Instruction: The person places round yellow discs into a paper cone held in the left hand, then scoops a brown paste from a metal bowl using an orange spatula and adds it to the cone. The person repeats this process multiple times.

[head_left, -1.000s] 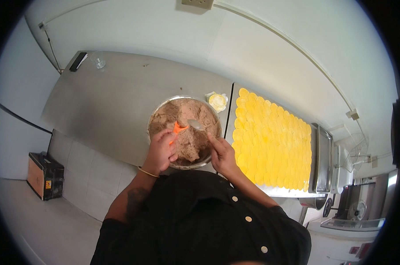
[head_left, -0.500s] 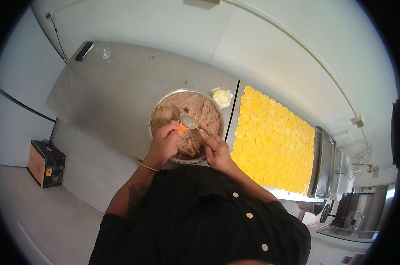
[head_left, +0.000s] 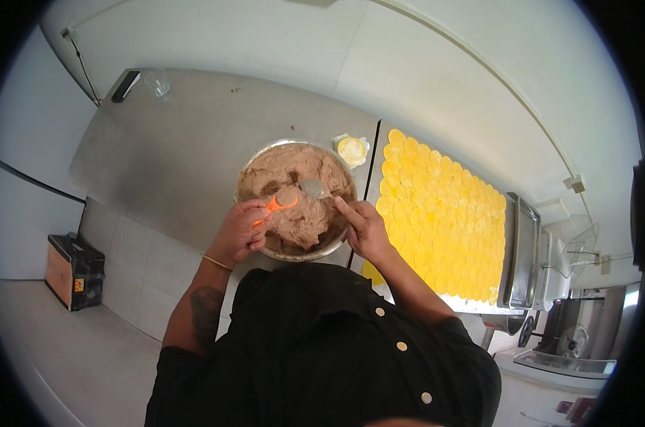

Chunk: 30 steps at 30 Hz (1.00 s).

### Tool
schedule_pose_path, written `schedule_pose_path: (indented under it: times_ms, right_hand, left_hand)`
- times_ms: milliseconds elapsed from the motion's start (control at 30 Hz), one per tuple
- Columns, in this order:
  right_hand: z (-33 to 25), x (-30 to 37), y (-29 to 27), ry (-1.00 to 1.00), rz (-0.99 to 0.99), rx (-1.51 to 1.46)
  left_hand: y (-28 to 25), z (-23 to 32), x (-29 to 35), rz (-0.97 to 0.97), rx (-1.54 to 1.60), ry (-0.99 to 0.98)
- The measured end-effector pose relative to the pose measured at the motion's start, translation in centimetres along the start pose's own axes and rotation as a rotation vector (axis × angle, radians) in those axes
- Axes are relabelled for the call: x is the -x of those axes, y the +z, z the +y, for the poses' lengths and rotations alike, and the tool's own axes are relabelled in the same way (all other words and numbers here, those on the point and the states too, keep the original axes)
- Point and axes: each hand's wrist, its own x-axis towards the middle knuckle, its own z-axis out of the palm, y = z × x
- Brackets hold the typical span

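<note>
A round metal bowl [head_left: 330, 250] of brownish-pink minced filling [head_left: 304, 161] stands on the table in front of me. Over its left part, my left hand [head_left: 241, 229] grips an orange measuring spoon [head_left: 274, 205], whose scoop holds some filling. From the right, my right hand [head_left: 366, 228] pinches the handle of a metal spoon [head_left: 313, 188]; the metal spoon's head is over the filling, right of the scoop. Whether it touches the filling I cannot tell.
Overlapping yellow dough rounds [head_left: 436, 220] cover the right-hand table. Beyond the bowl sits a small yellow stack [head_left: 352, 151] on crumpled wrapping, with white powder on top. A clear glass [head_left: 156, 82] and a black object [head_left: 125, 86] are at the far left. Metal trays [head_left: 523, 249] stand far right.
My hands have drawn apart: the orange measuring spoon moved left, away from the metal spoon, and now shows filling in its scoop. The whole view has shifted slightly.
</note>
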Motion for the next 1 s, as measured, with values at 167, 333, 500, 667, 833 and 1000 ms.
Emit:
schedule_pose_path:
  times_ms: [167,333,500,667,833,1000]
  right_hand:
    - [0.6,-1.2,0.8,-0.076,-0.116,-0.084]
    - [0.3,-1.3,0.3,0.024,-0.078,-0.024]
    - [-2.6,-3.1,0.8,0.189,-0.003,-0.25]
    - [-5.5,-2.7,0.2,0.245,0.094,-0.217]
    - [-5.0,-1.3,-2.1,0.352,0.035,-0.104]
    - [-5.4,-2.0,-2.2,0.29,0.067,-0.107]
  left_hand:
    - [0.5,0.3,0.0,0.01,-0.135,0.026]
    - [-0.3,1.2,0.1,-0.01,-0.215,0.023]
    - [1.1,-0.2,-2.5,-0.049,-0.971,0.504]
    - [1.4,0.2,-5.5,0.099,-1.2,0.591]
    - [1.5,1.0,-5.4,0.134,-1.195,0.587]
    - [2.9,1.5,-4.2,0.083,-1.22,0.588]
